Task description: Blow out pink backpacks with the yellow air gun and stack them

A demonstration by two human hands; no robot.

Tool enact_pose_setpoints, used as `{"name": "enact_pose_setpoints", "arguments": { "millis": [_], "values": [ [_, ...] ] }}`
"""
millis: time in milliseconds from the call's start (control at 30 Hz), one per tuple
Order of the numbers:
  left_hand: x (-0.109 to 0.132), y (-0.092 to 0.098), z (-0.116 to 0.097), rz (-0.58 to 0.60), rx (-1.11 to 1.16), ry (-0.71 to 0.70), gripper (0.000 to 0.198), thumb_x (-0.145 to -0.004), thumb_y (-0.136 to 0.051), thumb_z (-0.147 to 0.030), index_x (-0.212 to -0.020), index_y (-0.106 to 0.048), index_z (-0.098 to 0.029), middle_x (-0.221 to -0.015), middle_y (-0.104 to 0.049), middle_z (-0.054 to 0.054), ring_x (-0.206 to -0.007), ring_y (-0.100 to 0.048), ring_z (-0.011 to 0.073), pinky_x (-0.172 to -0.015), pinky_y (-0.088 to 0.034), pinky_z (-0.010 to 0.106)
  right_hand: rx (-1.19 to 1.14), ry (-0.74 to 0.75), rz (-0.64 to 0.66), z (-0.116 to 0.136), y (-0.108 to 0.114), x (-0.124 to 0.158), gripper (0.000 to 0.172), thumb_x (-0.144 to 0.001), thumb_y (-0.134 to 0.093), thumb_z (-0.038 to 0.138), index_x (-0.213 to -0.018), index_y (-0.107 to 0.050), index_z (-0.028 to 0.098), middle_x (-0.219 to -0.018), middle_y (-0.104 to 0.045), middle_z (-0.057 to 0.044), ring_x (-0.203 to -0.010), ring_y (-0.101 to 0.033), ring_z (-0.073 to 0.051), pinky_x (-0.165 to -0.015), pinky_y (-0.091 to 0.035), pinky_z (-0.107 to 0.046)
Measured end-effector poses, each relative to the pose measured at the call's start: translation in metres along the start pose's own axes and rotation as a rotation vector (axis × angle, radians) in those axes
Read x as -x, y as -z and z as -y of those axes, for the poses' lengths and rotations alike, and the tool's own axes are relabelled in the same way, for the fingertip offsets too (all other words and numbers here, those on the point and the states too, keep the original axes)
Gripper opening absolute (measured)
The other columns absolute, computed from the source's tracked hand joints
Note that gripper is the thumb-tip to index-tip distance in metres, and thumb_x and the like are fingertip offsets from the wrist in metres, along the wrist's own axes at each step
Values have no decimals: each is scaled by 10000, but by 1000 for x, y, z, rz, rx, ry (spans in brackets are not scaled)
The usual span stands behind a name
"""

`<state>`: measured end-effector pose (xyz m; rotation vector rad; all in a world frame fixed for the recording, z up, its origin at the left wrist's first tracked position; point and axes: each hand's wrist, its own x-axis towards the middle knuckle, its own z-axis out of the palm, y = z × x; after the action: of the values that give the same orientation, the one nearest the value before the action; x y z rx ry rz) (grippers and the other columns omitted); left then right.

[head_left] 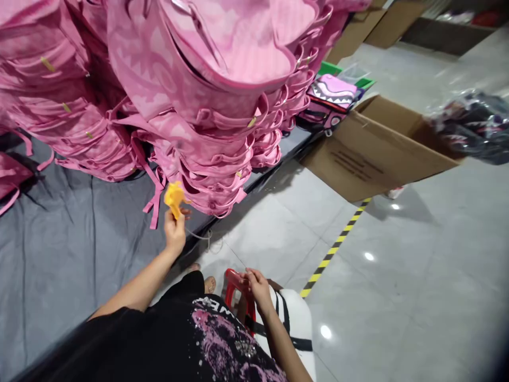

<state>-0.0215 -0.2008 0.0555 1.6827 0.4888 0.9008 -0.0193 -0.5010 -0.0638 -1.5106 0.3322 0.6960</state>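
Observation:
My left hand [175,231] is closed around a yellow-orange tool [174,199], held up just in front of a stack of pink backpacks [210,138]. A thin pale line [199,235] hangs by that hand toward the table edge. Lower and to the right, my right hand [257,286] is above a red stool or frame [233,278], its fingers bent together near the end of a thin thread. Whether it pinches anything more is too small to tell.
Grey cloth covers the table [59,239] on the left. An open cardboard box [382,148] stands right of the stacks, with plastic-wrapped goods [477,127] beside it. A white strapped seat [296,318] is by my right forearm. Yellow-black tape [336,246] crosses the floor.

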Motion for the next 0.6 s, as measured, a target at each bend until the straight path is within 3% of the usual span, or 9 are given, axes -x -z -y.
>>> {"name": "enact_pose_setpoints", "arguments": {
  "millis": [100, 167, 300, 467, 600],
  "values": [
    [1, -31, 0, 324, -266, -310, 303, -914, -536, -483, -1055, -592, -221, -1048, -697, 102, -1012, -670, 222, -932, -518, 386, 121, 106, 38, 25, -10, -32, 580, -629, -607, 653, -957, -612, 175, -847, -714, -98, -719, -686, -234, -644, -546, -358],
    [-9, -54, 4, 414, -340, -340, 262, -915, -520, -420, -1044, -621, -216, -1027, -708, 107, -991, -669, 228, -922, -517, 384, 212, 166, 85, 44, -13, -51, 575, -679, -555, 636, -1004, -615, 165, -869, -710, -94, -728, -683, -218, -664, -539, -347],
    [-21, -86, 12, 263, -462, -146, 319, -907, -489, -443, -1044, -619, -186, -954, -697, 108, -892, -659, 239, -838, -518, 372, 380, 325, 65, 75, 5, -83, 496, -781, -462, 535, -1047, -634, 153, -881, -710, -97, -766, -684, -214, -728, -536, -350],
    [-17, -83, 31, 536, -606, 123, 370, -882, -449, -504, -1069, -612, -229, -811, -696, 47, -766, -688, 259, -750, -527, 363, 522, 353, -51, 84, 49, -111, 377, -883, -407, 386, -1051, -661, 165, -872, -727, -95, -816, -694, -227, -777, -526, -342],
    [-25, -88, 26, 563, -829, 400, 236, -889, -451, -456, -1042, -596, -349, -892, -695, 10, -937, -699, 329, -820, -535, 458, 742, 300, 31, 99, 84, -154, 302, -906, -442, 258, -1049, -693, 172, -1005, -745, -129, -950, -698, -242, -846, -489, -326]
  ]
}}
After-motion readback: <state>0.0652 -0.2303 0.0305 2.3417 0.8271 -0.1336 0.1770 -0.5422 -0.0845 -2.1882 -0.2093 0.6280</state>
